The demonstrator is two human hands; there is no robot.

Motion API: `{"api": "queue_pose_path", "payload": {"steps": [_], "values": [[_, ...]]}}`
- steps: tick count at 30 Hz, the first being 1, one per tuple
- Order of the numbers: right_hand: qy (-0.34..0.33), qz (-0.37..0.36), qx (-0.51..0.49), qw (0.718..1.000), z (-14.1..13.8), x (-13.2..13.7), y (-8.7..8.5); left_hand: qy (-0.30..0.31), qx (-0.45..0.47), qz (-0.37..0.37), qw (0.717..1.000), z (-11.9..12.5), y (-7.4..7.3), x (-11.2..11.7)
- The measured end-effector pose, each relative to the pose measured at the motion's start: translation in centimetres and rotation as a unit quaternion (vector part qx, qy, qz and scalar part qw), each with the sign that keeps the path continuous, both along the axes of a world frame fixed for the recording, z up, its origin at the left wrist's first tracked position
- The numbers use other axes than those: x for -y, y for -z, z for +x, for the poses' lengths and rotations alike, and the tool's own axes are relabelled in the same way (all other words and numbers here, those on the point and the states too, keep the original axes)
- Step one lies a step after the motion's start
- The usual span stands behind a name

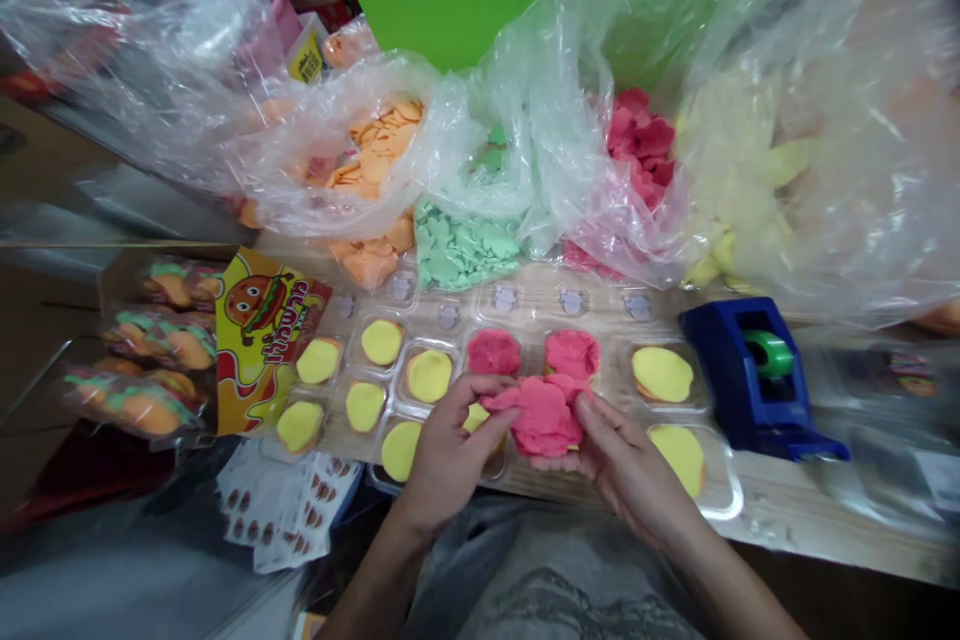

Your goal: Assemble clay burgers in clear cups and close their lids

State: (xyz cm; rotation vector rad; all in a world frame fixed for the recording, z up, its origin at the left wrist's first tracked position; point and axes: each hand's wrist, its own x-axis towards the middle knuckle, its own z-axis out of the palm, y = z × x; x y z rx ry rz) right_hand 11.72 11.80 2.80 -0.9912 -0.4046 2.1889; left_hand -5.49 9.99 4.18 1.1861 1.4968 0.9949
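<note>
Big clear bags (787, 120) of coloured pieces (orange, green, pink, yellow) fill the back. In front there's a clear tray (729, 505) with yellow discs (662, 373), and a blue tape dispenser (750, 370) just beside it. The left hand (450, 445) and right hand (634, 475) both hold a pink stack (544, 415) just over the tray's middle, fingers clamped on its edges.

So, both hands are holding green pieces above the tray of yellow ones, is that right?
Not quite: in the head view, the pieces in the left hand and right hand are pink, not green, above the tray of yellow ones.
</note>
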Motion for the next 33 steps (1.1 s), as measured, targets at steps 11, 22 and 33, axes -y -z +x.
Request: {"api": "queue_pose_path", "payload": {"steps": [11, 22, 33], "values": [[-0.001, 0.054, 0.085, 0.995, -0.4, -0.5, -1.1, 0.154, -0.293, 0.251, 0.909, 0.1, -0.4, 1.5], [0.069, -0.029, 0.042, 0.996, 0.9, -2.1, -0.8, -0.138, 0.088, -0.057, 0.985, -2.1, -1.3, 1.5], [0.14, -0.014, 0.089, 0.986, 3.3, -2.7, 0.2, 0.23, -0.459, 0.277, 0.812, -3.2, 4.8, 5.6]]}}
